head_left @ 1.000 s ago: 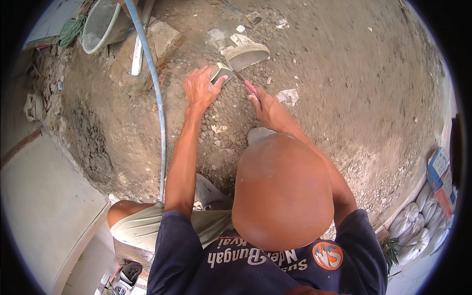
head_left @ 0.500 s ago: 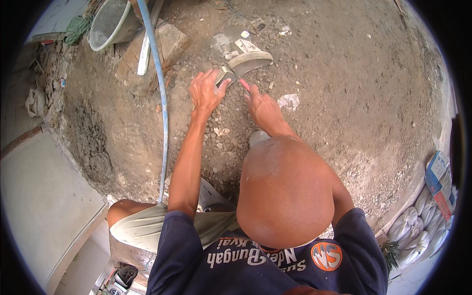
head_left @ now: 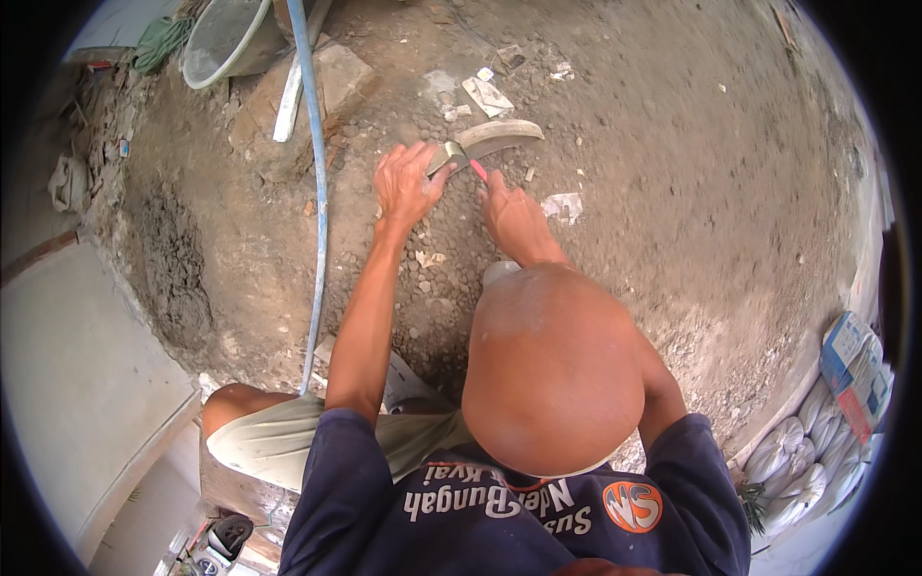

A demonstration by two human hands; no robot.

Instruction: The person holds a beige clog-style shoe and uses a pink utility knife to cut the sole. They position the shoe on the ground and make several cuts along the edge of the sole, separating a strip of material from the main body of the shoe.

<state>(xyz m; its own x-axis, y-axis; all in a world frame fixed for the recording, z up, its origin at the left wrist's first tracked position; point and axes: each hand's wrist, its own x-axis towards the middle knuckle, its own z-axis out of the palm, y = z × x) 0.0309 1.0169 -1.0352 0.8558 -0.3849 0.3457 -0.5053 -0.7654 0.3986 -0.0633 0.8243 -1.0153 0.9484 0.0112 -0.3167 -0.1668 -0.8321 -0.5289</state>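
Observation:
On the dirt in front of me lies a curved pale-grey strip (head_left: 507,135), its near-left end bent up beside my left hand (head_left: 407,186). The left fingers and thumb close around that end. My right hand (head_left: 519,219) grips a slim tool with a red handle (head_left: 477,170), its fingers wrapped round the shaft. The tool points at the strip, close to where the left thumb holds it. Its working end is small and partly hidden, so I cannot make out its kind.
A blue hose (head_left: 319,182) runs down the left side, past a stone slab (head_left: 336,82) with a white stick (head_left: 290,101) on it. A grey bucket (head_left: 227,43) stands at the far left. White scraps (head_left: 563,206) lie about. My bent knee (head_left: 552,374) rises between my arms.
The curved strip has shifted slightly nearer to me, away from the white scrap behind it. Both hands keep their grip and have barely moved.

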